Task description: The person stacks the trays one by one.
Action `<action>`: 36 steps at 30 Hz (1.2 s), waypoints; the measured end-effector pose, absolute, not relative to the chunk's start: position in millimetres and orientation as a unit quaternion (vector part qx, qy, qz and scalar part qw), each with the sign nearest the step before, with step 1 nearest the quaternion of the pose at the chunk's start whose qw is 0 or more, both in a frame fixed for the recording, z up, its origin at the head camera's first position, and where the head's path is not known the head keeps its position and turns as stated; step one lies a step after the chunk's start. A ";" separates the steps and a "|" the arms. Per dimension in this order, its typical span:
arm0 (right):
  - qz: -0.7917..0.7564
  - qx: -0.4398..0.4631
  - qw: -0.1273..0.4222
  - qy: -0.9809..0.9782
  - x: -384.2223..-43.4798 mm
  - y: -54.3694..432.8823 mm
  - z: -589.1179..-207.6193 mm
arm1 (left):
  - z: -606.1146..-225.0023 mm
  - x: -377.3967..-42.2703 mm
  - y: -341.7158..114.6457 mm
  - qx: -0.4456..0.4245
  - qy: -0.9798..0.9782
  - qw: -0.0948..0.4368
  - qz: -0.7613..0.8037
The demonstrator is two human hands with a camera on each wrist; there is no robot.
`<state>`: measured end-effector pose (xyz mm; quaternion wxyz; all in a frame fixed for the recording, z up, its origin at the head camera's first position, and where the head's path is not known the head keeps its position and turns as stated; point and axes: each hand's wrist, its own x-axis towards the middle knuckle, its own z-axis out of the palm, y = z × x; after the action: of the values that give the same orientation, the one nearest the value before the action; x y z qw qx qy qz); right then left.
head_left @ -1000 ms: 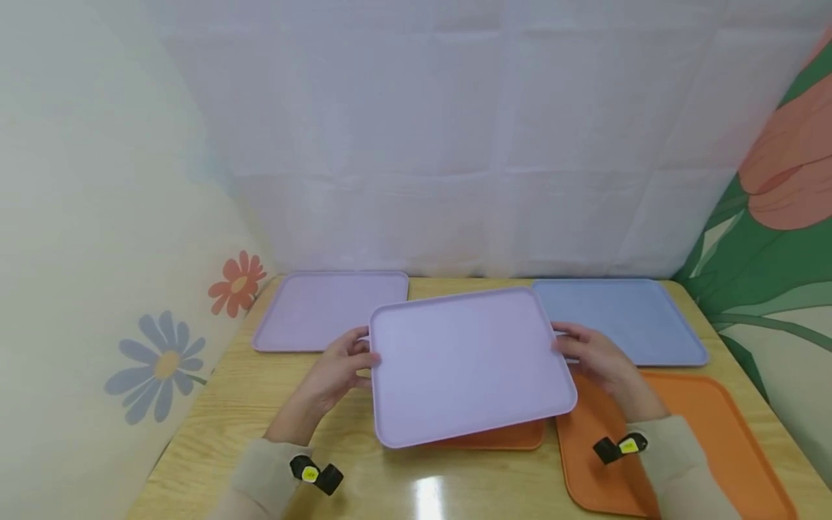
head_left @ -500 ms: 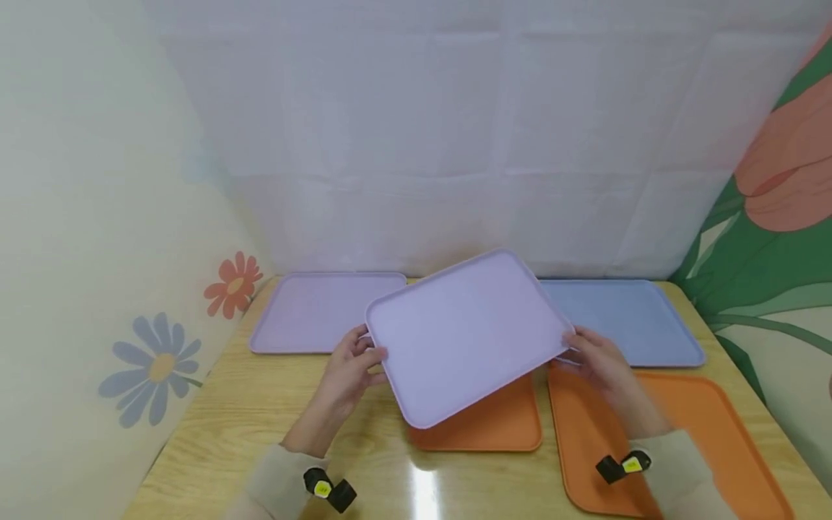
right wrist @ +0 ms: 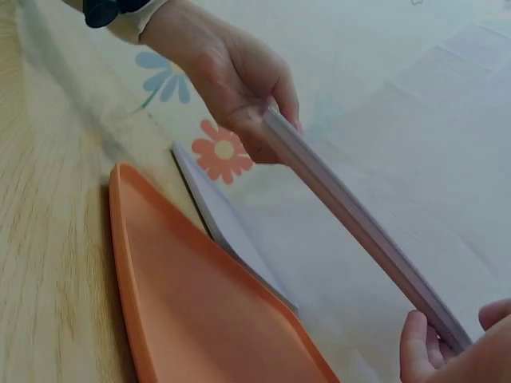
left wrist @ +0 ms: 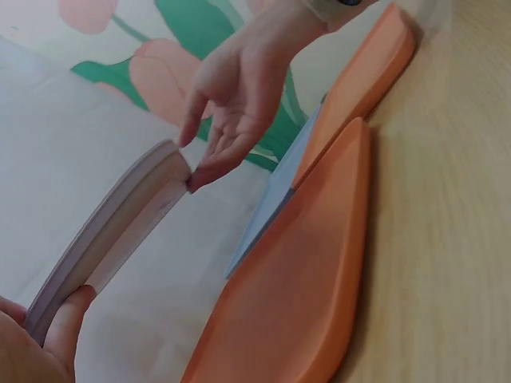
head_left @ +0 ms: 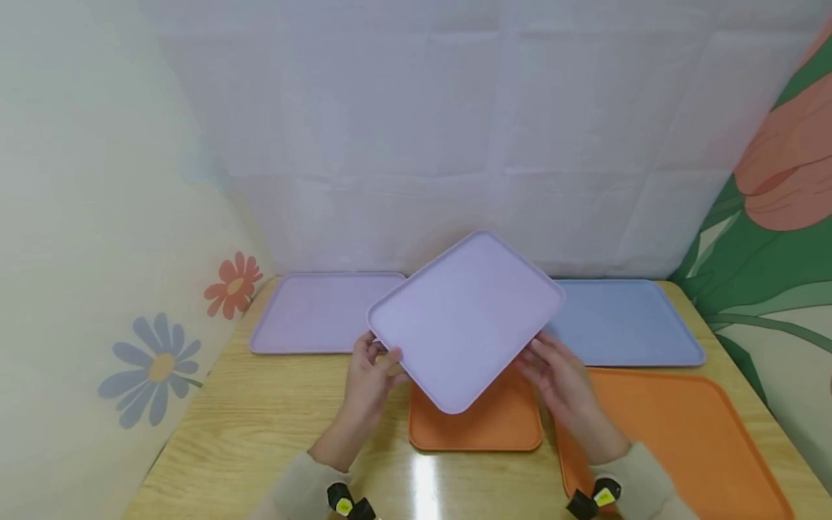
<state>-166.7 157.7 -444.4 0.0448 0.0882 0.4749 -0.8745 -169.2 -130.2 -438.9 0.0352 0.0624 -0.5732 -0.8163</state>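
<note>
A lilac rectangular tray (head_left: 464, 321) is held up in the air, turned so one corner points down toward me. My left hand (head_left: 372, 372) pinches its lower left edge, thumb on the upper face and fingers beneath. At the lower right edge, my right hand (head_left: 562, 379) grips the rim with fingertips partly hidden behind it. In the left wrist view the tray (left wrist: 112, 223) shows edge-on, the right hand (left wrist: 239, 96) at its far end. Beneath it on the table lies a smaller orange tray (head_left: 477, 430), partly covered in the head view.
Another lilac tray (head_left: 321, 314) lies at the back left of the wooden table (head_left: 260, 426). A blue tray (head_left: 630, 325) sits at the back right, with a large orange tray (head_left: 676, 440) in front of it. A white cloth (head_left: 416, 130) hangs behind.
The held tray has turned counterclockwise and risen slightly at its far corner. My right hand has shifted left, from the tray's right side to its lower right edge; my left hand has moved slightly right.
</note>
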 end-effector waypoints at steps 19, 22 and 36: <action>-0.837 0.131 0.004 0.530 -177.1 151.5 -450.7 | -450.8 -156.9 -119.3 0.039 -0.574 -0.012 -0.818; -0.837 0.125 0.003 0.533 -178.5 155.1 -450.2 | -448.9 -156.4 -122.8 0.041 -0.582 -0.039 -0.811; -0.808 0.053 0.079 0.582 -178.4 185.8 -446.4 | -434.1 -183.1 -172.0 -0.045 -0.653 -0.196 -0.730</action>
<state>-178.4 185.8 -446.4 0.0790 0.0531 0.5821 -0.8075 -183.1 -172.0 -434.1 -0.1956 -0.0454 -0.6529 -0.7303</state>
